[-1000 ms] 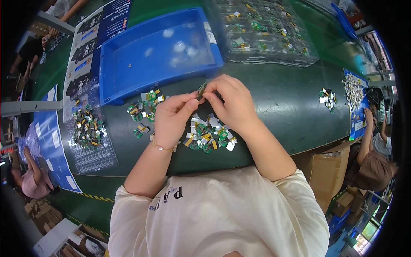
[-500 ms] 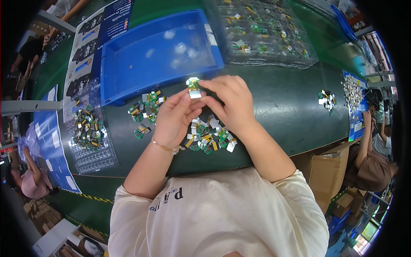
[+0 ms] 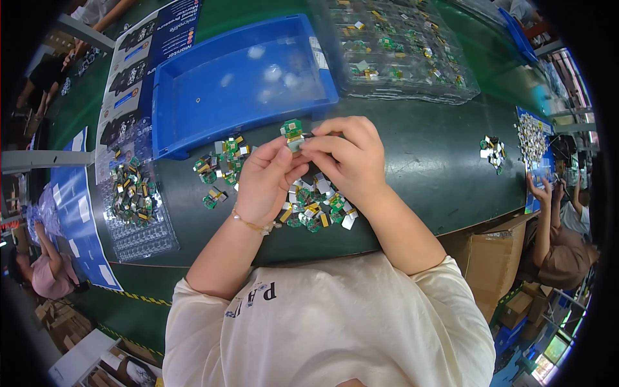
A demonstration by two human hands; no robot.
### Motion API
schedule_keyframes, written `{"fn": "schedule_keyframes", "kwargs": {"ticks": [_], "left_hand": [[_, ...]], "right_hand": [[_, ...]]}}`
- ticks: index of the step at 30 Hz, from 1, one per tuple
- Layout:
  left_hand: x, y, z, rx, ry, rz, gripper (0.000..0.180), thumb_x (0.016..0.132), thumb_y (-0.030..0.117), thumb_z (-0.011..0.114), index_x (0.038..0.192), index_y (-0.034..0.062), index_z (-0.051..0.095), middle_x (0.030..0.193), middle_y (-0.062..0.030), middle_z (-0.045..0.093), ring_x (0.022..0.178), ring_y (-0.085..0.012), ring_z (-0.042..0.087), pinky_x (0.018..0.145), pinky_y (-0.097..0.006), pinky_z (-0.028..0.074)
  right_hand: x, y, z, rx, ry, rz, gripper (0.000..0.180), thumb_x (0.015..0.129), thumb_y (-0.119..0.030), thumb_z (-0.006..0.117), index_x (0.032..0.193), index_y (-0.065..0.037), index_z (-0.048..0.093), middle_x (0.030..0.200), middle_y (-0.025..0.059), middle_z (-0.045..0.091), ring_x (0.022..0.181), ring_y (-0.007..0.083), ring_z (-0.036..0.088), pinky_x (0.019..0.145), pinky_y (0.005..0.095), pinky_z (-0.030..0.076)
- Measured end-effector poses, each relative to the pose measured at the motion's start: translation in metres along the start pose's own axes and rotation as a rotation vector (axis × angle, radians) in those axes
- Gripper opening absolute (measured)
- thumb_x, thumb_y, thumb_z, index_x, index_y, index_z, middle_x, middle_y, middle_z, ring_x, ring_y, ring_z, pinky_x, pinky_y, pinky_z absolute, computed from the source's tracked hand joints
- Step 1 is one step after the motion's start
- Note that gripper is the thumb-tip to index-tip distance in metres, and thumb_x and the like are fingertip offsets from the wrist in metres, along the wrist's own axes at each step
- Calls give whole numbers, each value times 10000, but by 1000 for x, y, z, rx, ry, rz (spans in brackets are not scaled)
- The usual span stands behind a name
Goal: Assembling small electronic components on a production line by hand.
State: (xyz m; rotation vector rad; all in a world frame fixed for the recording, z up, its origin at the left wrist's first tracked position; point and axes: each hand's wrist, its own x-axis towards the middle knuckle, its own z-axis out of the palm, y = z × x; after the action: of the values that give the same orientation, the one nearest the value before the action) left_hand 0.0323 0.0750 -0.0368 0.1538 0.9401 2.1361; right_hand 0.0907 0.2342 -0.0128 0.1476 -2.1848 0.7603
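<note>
My left hand [image 3: 263,175] and my right hand [image 3: 345,158] meet above the dark green table [image 3: 419,168], and both pinch one small green circuit board [image 3: 292,131] with a pale tab below it. The board sticks up between my fingertips. Under my hands lies a loose pile of small green boards [image 3: 316,206] with yellow and white parts. A second, smaller pile of boards [image 3: 219,164] lies left of my left hand, in front of the blue bin. My left wrist wears a thin bracelet.
A blue plastic bin [image 3: 238,77] stands behind my hands. Clear blister trays [image 3: 393,51] with boards sit at the back right, another clear tray [image 3: 132,200] at the left. A few boards [image 3: 491,148] lie far right, where another person [image 3: 561,226] works.
The small board has come up out of my closed fingers and now shows fully between both hands. My hands stayed over the same pile.
</note>
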Motion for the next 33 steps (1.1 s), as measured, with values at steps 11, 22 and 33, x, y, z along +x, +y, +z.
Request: {"fn": "schedule_keyframes", "kwargs": {"ticks": [11, 22, 33], "left_hand": [[0, -4, 0, 24, 19, 15, 252, 920, 115, 537, 1155, 28, 560, 1075, -76, 620, 958, -169, 618, 824, -283, 519], [1, 0, 5, 50, 88, 2, 248, 919, 105, 533, 1153, 30, 560, 1085, -103, 621, 951, -182, 618, 817, -280, 516], [6, 4, 1, 70, 171, 25, 133, 916, 107, 539, 1021, 33, 569, 988, -122, 645, 856, -178, 623, 762, -281, 504]], "right_hand": [[2, -2, 0, 69, -32, 11, 210, 611, -89, 744, 807, -134, 681, 933, 15, 620, 831, 211, 571, 744, 331, 429], [1, 3, -9, 460, -112, 372, 79, 749, -52, 671, 818, -70, 638, 984, 48, 574, 917, 183, 536, 784, 312, 421], [-3, 25, -9, -101, -520, 535, 113, 747, -156, 682, 804, -74, 630, 707, 51, 569, 632, 211, 567, 577, 325, 453]]}}
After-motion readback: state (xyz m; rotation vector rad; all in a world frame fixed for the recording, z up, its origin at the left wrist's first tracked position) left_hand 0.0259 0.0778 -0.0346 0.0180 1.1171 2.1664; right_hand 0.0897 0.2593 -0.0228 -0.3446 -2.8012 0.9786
